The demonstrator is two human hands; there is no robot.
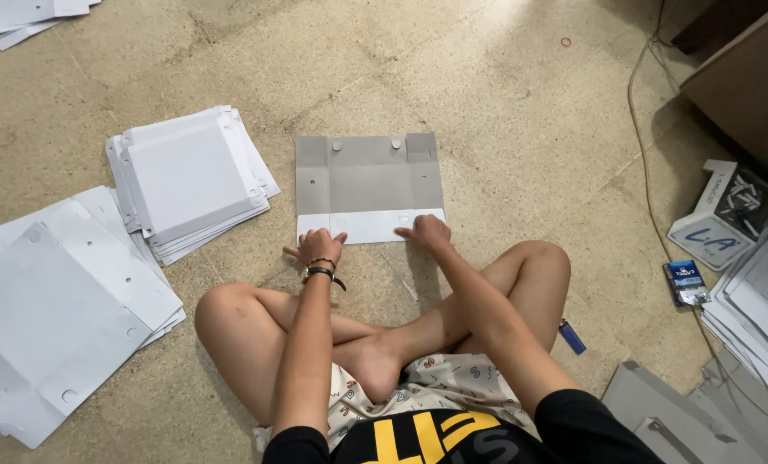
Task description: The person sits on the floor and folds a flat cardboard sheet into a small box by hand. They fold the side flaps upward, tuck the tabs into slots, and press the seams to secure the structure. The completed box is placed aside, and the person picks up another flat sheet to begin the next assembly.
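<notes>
On the speckled floor (504,112) a grey card sheet (368,176) lies flat just ahead of the crossed legs, long axis left to right, both hands pressing its folded white near flap (neither grip closed): left hand (320,247), right hand (427,232).

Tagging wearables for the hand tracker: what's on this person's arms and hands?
Both arms are bare from the short black sleeves down. The left hand has no glove; its wrist carries a thin beaded bracelet and a black band. The right hand is bare, with nothing on the wrist. No rings can be made out.
</notes>
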